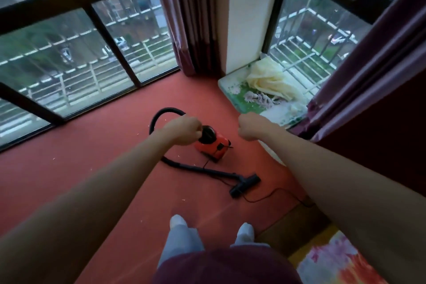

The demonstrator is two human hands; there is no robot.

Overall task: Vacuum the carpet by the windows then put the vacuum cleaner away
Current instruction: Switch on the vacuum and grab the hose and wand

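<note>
A small red vacuum cleaner (pixel 211 146) sits on the red carpet (pixel 103 168) near the windows. Its black hose (pixel 161 114) loops to the left and leads into a black tube (pixel 207 171) that lies flat, ending in the floor nozzle (pixel 245 185). A thin black cord (pixel 272 193) runs off to the right. Both my arms are stretched out in front of me, well above the floor. My left hand (pixel 184 130) is a closed fist that overlaps the vacuum in view. My right hand (pixel 250 128) is also a closed fist, with nothing visible in it.
Tall dark-framed windows (pixel 110 46) line the left and back. Purple curtains (pixel 191 16) hang at the white corner pillar and along the right (pixel 368 71). A green mat with crumpled yellow cloth (pixel 269 80) lies by the right window. A flowered rug (pixel 329 260) lies at bottom right.
</note>
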